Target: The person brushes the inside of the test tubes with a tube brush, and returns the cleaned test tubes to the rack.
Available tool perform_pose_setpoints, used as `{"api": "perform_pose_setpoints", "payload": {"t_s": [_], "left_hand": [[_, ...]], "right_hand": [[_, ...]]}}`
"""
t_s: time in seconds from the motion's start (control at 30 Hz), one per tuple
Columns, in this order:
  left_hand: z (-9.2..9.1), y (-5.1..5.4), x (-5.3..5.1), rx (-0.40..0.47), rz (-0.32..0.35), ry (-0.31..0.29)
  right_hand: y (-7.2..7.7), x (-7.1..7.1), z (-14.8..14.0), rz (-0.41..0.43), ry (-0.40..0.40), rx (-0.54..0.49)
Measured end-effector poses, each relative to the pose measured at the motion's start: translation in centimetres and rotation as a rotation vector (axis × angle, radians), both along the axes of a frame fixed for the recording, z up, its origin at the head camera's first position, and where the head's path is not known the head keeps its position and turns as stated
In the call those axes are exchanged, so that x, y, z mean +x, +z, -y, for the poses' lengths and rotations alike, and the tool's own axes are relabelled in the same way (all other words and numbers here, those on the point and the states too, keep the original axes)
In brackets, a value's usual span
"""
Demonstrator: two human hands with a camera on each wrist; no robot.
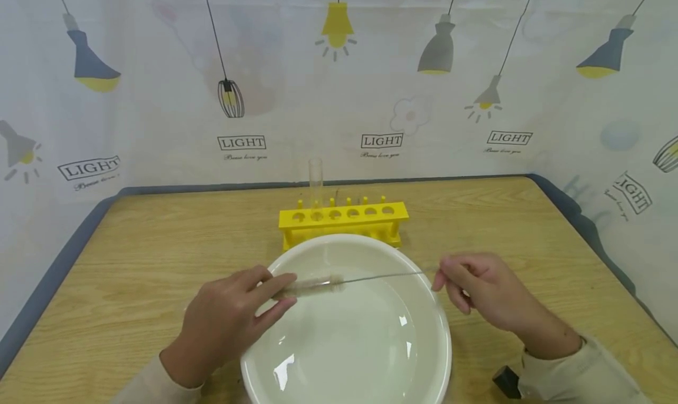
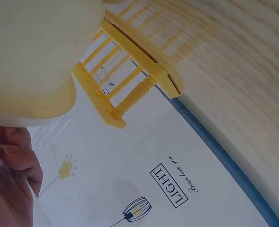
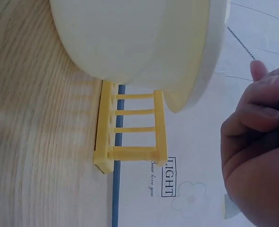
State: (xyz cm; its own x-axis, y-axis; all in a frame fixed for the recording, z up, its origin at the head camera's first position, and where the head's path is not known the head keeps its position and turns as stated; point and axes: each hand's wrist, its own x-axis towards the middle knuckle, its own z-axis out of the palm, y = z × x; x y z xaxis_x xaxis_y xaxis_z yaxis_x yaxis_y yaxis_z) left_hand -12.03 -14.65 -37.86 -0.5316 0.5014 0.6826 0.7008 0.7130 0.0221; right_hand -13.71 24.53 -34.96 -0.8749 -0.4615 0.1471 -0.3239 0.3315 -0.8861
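Above the white basin [image 1: 444,339], my left hand [image 1: 225,315] holds a clear test tube [image 1: 312,285] lying almost level. A test tube brush is partly inside it, with pale bristles near the tube's mouth. Its thin twisted wire handle [image 1: 378,276] runs right, past the basin's rim, to my right hand [image 1: 484,286], which pinches the end between thumb and fingers. In the left wrist view the basin [image 2: 30,61] hides most of the tube. The right wrist view shows my curled right fingers [image 3: 257,113] beside the wire [image 3: 242,43].
Behind the basin stands a yellow test tube rack [image 1: 344,217] with another clear test tube [image 1: 316,177] upright in it. Liquid with bright reflections appears in the basin. A small black object [image 1: 507,381] lies by the right sleeve. Printed cloth [image 1: 318,98] borders the wooden table [image 1: 159,245].
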Motion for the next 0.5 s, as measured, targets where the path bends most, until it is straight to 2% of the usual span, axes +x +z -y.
{"api": "perform_pose_setpoints", "payload": {"t_s": [0.37,0.5], "left_hand": [[0.01,-0.10,-0.05,-0.005,0.001,0.004],[0.04,-0.12,-0.07,-0.013,0.006,0.008]], "right_hand": [[-0.55,0.07,0.02,-0.323,0.072,0.083],[-0.76,0.05,0.10,-0.496,0.087,0.132]]}}
